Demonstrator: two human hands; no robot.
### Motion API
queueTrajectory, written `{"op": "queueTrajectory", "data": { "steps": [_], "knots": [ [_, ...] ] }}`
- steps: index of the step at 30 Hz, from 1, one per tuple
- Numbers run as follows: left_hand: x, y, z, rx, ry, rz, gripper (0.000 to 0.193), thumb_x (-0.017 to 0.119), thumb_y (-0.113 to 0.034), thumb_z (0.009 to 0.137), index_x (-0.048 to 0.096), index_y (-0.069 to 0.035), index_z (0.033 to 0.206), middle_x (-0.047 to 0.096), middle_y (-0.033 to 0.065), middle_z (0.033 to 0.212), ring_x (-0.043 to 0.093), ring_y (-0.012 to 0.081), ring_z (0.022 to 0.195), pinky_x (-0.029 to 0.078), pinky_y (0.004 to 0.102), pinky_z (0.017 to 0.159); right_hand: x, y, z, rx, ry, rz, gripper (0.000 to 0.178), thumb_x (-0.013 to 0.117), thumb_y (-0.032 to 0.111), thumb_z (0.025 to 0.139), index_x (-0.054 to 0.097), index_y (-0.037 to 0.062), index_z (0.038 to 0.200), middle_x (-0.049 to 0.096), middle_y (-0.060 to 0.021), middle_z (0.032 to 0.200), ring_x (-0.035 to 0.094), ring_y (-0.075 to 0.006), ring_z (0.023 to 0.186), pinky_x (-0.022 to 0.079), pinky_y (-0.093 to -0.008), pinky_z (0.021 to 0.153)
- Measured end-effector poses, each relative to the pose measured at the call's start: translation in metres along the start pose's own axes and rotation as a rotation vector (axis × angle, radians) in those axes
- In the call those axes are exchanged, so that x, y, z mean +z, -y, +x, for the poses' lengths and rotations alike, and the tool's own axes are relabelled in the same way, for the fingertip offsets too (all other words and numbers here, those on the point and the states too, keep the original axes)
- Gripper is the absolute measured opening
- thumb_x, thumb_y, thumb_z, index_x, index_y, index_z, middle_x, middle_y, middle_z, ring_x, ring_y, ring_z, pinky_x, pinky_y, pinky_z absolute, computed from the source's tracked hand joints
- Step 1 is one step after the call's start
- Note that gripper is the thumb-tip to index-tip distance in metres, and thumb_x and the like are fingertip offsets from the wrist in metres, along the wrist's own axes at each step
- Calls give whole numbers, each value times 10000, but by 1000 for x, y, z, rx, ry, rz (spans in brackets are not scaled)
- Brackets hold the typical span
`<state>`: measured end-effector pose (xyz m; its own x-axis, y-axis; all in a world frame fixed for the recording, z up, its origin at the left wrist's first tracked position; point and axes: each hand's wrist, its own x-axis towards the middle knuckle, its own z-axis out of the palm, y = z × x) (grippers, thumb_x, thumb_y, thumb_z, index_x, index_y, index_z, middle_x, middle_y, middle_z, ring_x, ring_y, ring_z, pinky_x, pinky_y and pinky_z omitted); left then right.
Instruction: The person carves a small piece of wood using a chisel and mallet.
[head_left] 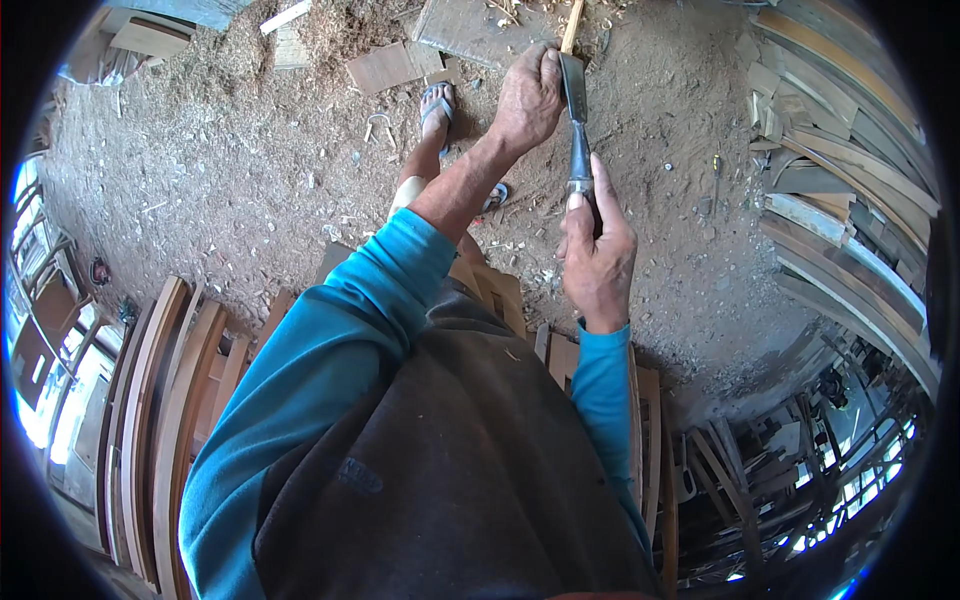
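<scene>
A long chisel (579, 155) with a broad dark blade and a tapered metal neck points away from me. My right hand (600, 255) is wrapped round its handle, thumb and forefinger laid along the metal ring and neck. My left hand (530, 100) is closed at the blade, with thumb and fingertips pressed to its left side near the far end. A narrow pale wooden strip (573, 25) runs on beyond the blade's tip. Whether the left fingers also grip this strip is hidden.
Wood shavings and scraps litter the dirt floor (250, 180). A flat board (480, 30) lies ahead. Timber is piled on the right (850, 210), with long curved-looking planks (160, 400) behind at left. A screwdriver (715, 180) lies on the ground at right. A sandalled foot (436, 108) stands near.
</scene>
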<state>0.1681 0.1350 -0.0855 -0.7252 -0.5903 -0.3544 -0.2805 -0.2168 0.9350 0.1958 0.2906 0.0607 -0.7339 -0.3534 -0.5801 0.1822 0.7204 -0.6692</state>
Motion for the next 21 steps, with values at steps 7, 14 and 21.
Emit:
{"op": "queueTrajectory", "data": {
  "steps": [7, 14, 21],
  "knots": [
    [-1, 1, 4, 42, 24, 28, 321, 435, -248, 1132, 622, 2, 1204, 644, 196, 856, 638, 322, 742, 526, 445, 720, 14, 18, 37, -216, -90, -103, 518, 526, 203, 1066, 474, 1, 1540, 679, -324, 1273, 706, -450, 1130, 574, -475, 909],
    [-4, 5, 8, -9, 75, -31, 286, 443, -244, 1127, 596, -7, 1084, 621, 189, 832, 612, 300, 736, 509, 446, 701, 13, 7, 75, -237, -89, -147, 524, 515, 170, 1075, 457, 87, 1589, 582, -52, 859, 556, -119, 667, 484, -309, 555],
    [1, 6, 6, 135, 27, -40, 300, 438, -252, 1135, 592, 5, 1147, 605, 129, 780, 610, 220, 698, 518, 384, 667, -1, 21, 5, -26, 3, -80, 527, 522, 181, 1061, 460, -5, 1550, 664, -309, 1310, 717, -406, 1113, 555, -454, 914]
  ]
}}
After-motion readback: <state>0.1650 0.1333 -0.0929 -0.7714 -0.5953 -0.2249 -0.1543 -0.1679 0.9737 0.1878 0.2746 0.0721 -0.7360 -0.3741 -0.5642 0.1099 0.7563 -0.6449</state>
